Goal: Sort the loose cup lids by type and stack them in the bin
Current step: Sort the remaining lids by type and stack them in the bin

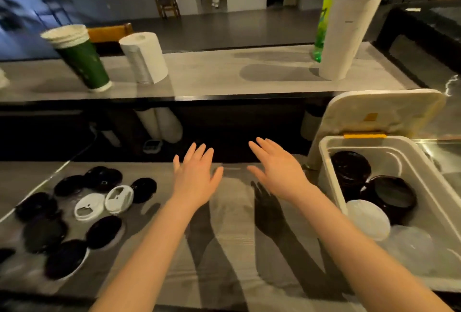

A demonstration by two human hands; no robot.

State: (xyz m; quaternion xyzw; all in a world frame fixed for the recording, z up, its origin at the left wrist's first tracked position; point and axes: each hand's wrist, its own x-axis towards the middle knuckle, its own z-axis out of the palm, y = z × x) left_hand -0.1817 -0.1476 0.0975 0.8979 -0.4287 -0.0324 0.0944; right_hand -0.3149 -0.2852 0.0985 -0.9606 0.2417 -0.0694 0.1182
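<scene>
While sorting is unfinished, the loose black lids (102,232) and two white lids (123,202) lie scattered at the counter's left, types mixed, some overlapping. The left hand (197,177) and right hand (279,172) hover over the counter's bare middle, palms down, fingers straight and spread, holding nothing; this is probably a pause between picks. At the right the bin (424,177) stands with its hinged cover (384,109) raised for access. Inside, two black stacks (351,169), a white lid (368,219) and seemingly clear lids (411,242) sit grouped by type.
</scene>
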